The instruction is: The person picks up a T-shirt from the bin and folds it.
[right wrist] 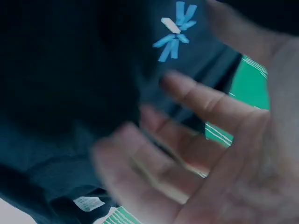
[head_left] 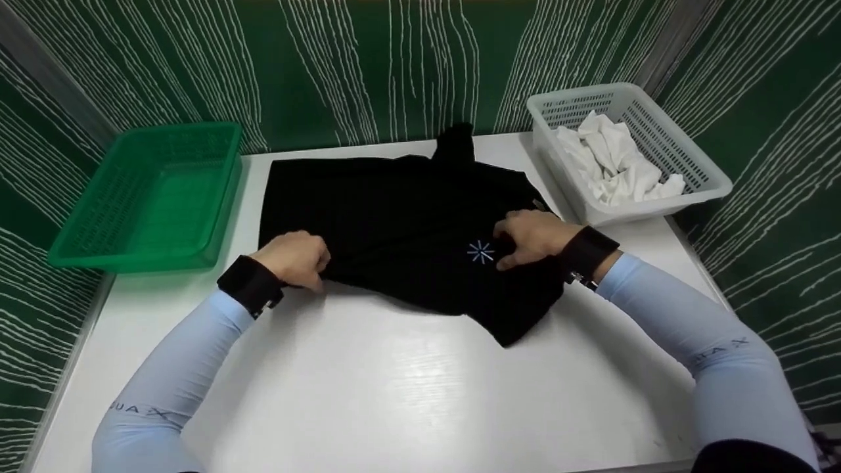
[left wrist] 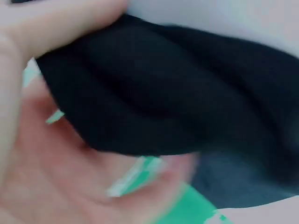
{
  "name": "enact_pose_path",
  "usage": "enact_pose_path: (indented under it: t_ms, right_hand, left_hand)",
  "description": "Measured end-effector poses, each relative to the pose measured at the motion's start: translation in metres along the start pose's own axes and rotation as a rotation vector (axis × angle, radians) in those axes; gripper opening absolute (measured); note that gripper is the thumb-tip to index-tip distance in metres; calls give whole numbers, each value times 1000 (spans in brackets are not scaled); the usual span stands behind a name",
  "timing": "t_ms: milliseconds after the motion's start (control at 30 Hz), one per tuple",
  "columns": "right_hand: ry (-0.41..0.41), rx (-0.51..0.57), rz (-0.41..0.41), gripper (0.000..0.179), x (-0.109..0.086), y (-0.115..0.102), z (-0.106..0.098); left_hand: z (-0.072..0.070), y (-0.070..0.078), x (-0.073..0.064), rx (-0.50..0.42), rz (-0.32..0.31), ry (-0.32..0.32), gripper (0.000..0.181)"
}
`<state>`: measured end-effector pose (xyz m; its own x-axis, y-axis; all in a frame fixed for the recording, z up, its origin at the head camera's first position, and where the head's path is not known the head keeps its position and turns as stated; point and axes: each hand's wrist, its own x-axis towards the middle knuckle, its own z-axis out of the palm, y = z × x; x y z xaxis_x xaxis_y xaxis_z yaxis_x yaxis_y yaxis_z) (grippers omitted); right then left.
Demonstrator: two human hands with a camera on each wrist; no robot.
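Observation:
A black T-shirt (head_left: 387, 217) lies sideways on the white table, its hem to the left and its collar to the right. One short sleeve points to the back and the other to the front. A light blue starburst print (head_left: 481, 252) marks the chest. My left hand (head_left: 294, 259) pinches the near corner of the hem, with cloth between thumb and fingers in the left wrist view. Over the chest beside the print is my right hand (head_left: 533, 235), its fingers loosely spread and the thumb apart. The right wrist view shows no cloth gripped in it.
A green plastic basket (head_left: 227, 197) stands on the left. At the back right, a white basket (head_left: 696, 177) holds crumpled white cloth (head_left: 611, 157). The white table (head_left: 420, 387) meets green walls with white streaks (head_left: 315, 72) behind and at both sides.

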<state>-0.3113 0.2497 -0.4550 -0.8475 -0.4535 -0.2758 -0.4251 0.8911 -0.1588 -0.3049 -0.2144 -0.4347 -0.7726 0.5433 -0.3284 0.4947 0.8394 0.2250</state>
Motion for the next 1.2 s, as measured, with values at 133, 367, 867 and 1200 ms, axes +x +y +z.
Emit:
enact_pose_path:
  t_ms: [133, 367, 867, 1200]
  right_hand:
    - [-28, -39, 15, 68, 4, -1, 2]
    - [42, -96, 38, 74, 12, -1, 4]
    - [-176, -83, 190, 155, 44, 20, -4]
    - [-291, -111, 204, 157, 29, 11, -12]
  left_hand:
    - [-4, 9, -12, -71, -139, -216, 49]
    - [0, -19, 18, -7, -174, 32, 71]
    - [11, -35, 48, -26, -422, -171, 153]
    - [22, -18, 30, -19, -443, -196, 159]
